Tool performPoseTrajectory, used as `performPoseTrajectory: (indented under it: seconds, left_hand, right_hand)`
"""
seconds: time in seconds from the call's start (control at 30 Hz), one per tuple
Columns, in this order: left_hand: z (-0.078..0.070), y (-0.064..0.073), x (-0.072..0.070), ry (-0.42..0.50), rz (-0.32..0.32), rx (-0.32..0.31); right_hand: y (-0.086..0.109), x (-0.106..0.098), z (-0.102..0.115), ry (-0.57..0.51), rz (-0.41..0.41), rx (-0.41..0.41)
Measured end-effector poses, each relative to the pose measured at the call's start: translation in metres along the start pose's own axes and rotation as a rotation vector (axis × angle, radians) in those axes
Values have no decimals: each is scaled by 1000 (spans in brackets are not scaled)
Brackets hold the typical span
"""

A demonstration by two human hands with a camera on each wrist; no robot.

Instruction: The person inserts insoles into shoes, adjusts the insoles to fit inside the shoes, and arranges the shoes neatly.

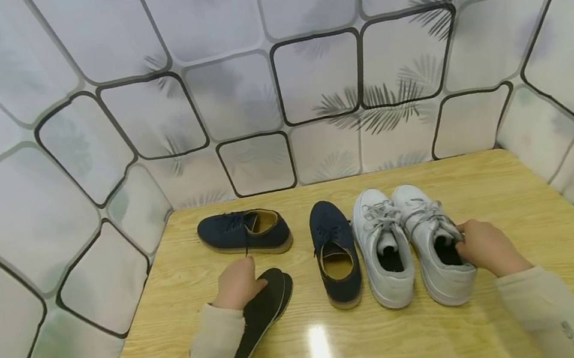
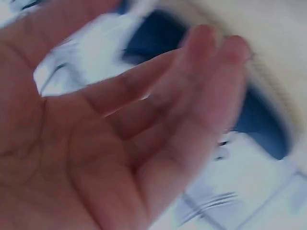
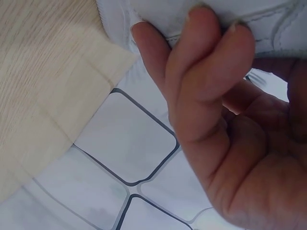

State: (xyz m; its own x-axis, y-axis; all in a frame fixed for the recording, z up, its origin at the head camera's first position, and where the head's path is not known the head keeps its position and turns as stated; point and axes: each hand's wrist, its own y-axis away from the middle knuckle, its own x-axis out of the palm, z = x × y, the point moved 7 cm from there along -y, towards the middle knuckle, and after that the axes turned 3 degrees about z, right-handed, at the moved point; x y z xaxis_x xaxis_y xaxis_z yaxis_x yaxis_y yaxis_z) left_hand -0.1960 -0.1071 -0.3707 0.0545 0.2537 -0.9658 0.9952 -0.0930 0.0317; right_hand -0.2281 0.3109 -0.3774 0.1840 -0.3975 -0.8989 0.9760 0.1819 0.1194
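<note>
My left hand [image 1: 238,283] is over the upper end of two black insoles [image 1: 253,316] that overlap at the table's left. In the left wrist view its fingers [image 2: 192,110] are loosely bent, with nothing between them and the thumb. Just beyond it lies a navy lace-up shoe [image 1: 223,230], toe to the left, blurred in that wrist view. Its mate [image 1: 334,251] stands with the toe away from me. A white sneaker [image 1: 378,233] is beside that one. With my right hand [image 1: 486,246] I grip the rightmost white sneaker [image 1: 426,227] by its opening's right side.
All the footwear is on a light wood table [image 1: 375,349], which shines at the front middle. A pale patterned wall covering [image 1: 249,99] rises behind and along both sides.
</note>
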Motion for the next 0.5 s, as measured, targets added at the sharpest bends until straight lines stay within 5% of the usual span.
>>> performPoseTrajectory:
  seconds: [0.1,0.17,0.5]
  left_hand:
    - [24,3,21,-31,158,-66]
    - [30,4,32,-7,209,-73]
    - [24,-4,30,64,123,22]
  right_hand:
    - [-1,-1,3,13,-6,-13]
    - [-2,-2,5,16,-11,-20]
    - [-3,-4,13,10,-22,-34]
